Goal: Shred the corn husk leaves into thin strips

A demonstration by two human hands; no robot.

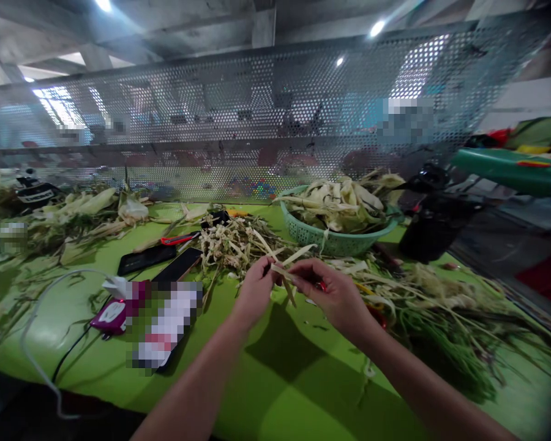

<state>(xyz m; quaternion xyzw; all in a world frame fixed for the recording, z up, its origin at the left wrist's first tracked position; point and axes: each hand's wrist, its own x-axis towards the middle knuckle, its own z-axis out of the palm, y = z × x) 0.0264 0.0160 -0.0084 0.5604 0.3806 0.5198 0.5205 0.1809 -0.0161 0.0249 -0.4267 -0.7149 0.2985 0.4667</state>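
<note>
My left hand (256, 289) is closed in a pinch around pale, narrow strips of dried plant leaf, which look like corn husk. The crossed husk strips (305, 252) stick out up and down from between the hands. With thumb and forefinger, my right hand (331, 295) grips the same strips from the other side. Fingers hide the spot where the strips cross. Just beyond my hands lies a heap of small knotted husk pieces (229, 244). Both hands hover over the green table (275, 392), casting a shadow on it.
A green basket (335, 242) full of husks stands behind my hands. Loose husk strips and green fibres (454, 355) cover the right side. Left lie phones (147, 260), a red cutter (180, 238), a tissue pack (112, 315) and a cable (27, 331). A perforated metal screen (239, 110) rises behind.
</note>
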